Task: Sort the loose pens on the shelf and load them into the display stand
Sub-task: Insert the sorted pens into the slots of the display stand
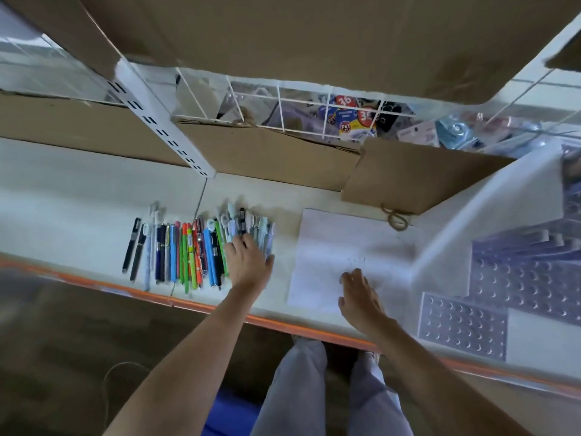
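Lying in a side-by-side row on the white shelf [78, 190], centre-left of frame, loose pens [188, 250]; left hand [250, 262] rests flat, fingers relaxed, on the row's pale right end; right hand [358, 294] spread on white paper [330, 247]; perforated display stand [490, 294] lower right.

Paper sheet [342, 247]: white, flat on the shelf, near its front edge.
Cardboard panels [267, 155]: brown, lining the shelf's rear edge.
String loop [396, 218]: at the far right corner of the paper sheet, below a cardboard flap.
Wire basket [301, 108]: white, behind the cardboard, holding packaged goods.
Slotted upright [157, 127]: white, at the shelf's rear.
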A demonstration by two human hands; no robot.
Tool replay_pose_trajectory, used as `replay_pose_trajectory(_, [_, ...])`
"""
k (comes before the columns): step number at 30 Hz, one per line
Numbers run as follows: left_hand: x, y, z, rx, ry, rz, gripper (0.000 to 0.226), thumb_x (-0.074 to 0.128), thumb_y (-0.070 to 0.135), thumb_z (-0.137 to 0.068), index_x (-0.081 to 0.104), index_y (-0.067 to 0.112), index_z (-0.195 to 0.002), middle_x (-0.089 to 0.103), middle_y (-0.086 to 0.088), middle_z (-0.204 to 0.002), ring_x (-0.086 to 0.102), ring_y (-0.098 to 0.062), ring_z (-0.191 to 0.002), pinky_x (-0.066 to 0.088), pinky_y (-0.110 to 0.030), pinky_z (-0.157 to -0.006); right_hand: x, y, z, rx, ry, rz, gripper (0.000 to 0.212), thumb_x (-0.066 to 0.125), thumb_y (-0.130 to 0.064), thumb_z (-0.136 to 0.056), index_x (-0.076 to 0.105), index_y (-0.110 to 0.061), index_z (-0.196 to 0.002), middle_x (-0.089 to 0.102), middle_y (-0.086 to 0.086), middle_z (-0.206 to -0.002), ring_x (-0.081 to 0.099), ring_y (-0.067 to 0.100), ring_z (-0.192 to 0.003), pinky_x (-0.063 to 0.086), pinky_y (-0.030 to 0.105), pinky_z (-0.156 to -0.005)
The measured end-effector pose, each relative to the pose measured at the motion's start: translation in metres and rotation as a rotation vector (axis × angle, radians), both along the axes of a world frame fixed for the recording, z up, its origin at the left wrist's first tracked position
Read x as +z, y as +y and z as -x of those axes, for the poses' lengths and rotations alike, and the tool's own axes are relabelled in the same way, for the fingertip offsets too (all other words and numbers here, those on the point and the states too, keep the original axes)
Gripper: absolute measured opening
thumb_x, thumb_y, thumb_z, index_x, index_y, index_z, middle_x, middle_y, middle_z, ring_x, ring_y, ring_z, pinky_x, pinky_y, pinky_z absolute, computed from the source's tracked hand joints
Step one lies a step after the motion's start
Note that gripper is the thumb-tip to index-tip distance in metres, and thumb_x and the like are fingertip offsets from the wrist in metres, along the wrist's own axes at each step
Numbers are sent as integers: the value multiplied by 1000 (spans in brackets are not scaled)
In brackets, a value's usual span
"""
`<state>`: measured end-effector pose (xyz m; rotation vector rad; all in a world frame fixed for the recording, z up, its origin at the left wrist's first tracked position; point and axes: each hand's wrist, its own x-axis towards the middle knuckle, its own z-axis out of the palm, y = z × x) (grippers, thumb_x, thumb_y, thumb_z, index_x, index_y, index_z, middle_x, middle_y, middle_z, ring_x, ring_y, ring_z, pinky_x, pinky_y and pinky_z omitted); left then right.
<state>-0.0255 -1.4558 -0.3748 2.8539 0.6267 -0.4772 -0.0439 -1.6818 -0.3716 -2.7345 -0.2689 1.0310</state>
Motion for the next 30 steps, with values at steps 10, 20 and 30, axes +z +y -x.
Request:
replay_pose_trajectory(10, [-6,-25,-10,65,140,141,47,60,17,-87,35,-2,-123,48,-20,-122,51,-34,-111,49,-39,-86,-2,2,5,-132,-10,-44,31,44,-13,-94,42,-9,-125,37,12,-125,45,28,-114,40,31,-88])
replay_pose_trajectory(20, [17,-30,-16,33,-27,246,29,42,14,-97,38,-7,-116,47,-23,-114,57,-40,-95,43,-39,-67,21,-18,3,-216,30,-97,32,45,-18,-96,42,-9,-127,38,9,-126,56,29,-102,43,32,-79])
replay_pose_trajectory(30, [105,-91,-12,214,-66,1242,10,55,15,-94,54,11,-85,59,0,-66,41,-12,-48,34,-21,-46,109,-27,-27,-644,79,-585,24,49,-24,-94,63,-5,-93,63,5,-86,60,19,-66,42,27,-62])
